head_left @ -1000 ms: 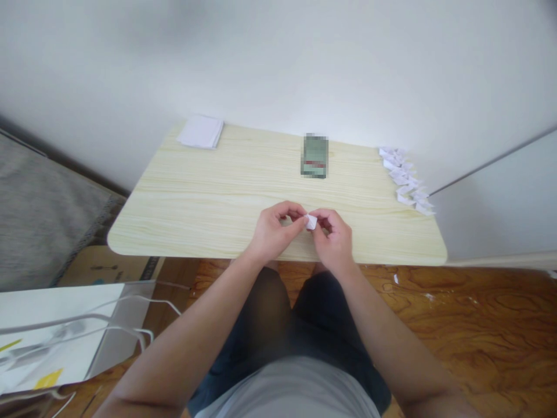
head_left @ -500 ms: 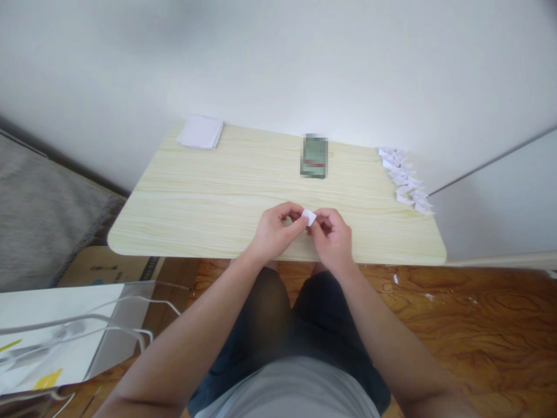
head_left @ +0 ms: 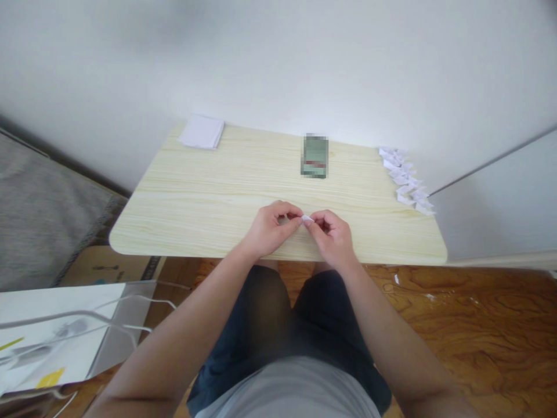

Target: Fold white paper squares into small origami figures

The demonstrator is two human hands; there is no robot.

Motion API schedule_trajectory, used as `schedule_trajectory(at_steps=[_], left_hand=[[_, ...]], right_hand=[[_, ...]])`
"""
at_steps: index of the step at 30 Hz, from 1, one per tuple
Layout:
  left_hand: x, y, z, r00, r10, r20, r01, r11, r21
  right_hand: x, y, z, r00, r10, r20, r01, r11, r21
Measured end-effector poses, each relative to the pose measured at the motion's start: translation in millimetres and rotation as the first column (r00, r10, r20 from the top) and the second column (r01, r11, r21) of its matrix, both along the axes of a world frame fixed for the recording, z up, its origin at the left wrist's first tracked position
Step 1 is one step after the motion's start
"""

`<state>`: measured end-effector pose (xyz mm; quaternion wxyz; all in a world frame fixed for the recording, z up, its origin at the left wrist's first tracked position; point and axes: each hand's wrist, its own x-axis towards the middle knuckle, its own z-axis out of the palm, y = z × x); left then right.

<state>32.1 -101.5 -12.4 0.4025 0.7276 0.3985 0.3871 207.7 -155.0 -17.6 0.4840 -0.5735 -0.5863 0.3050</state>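
Between my fingertips is a small folded piece of white paper [head_left: 307,218], held over the near part of the table [head_left: 226,197]. My left hand [head_left: 274,229] pinches its left end with thumb and forefinger. On the other end, the thumb and fingers of my right hand [head_left: 333,235] are closed. Much of the paper is covered by the fingers, so its exact shape cannot be made out. At the table's right edge lie several folded white paper pieces [head_left: 404,177] in a row.
A stack of white paper [head_left: 202,132] lies at the far left corner. Near the back edge is a blurred green rectangular object [head_left: 315,157]. To the lower left stand a white surface with cables [head_left: 96,316] and a cardboard box [head_left: 104,267]. A wall rises behind the table.
The paper has turned between my fingers and now shows as a thinner sliver. My left hand has shifted slightly left; both hands still hold the paper.
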Motion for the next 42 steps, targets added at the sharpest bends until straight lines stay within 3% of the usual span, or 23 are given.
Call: schedule_trajectory(at_steps=[7,16,21,42], left_hand=[[2.0,2.6,0.4,0.999,0.023,-0.041,-0.013,0.972,0.234],[2.3,1.6,-9.0,0.976,0.033,-0.215,0.054,0.922,0.384],[3.8,-1.1,-10.1,0.955,0.056,-0.290,0.072,0.908,0.413],[3.6,-2.9,-7.2,0.959,0.077,-0.272,0.047,0.906,0.421]], right_hand=[[-1.4,2.4,-3.1,0.999,-0.019,0.041,0.018,0.999,0.026],[2.2,4.5,-3.0,0.963,-0.069,0.260,0.035,0.991,0.131],[3.0,4.9,-4.5,0.964,-0.080,0.255,0.050,0.991,0.121],[2.7,2.5,-4.2,0.990,-0.055,0.131,0.048,0.997,0.056]])
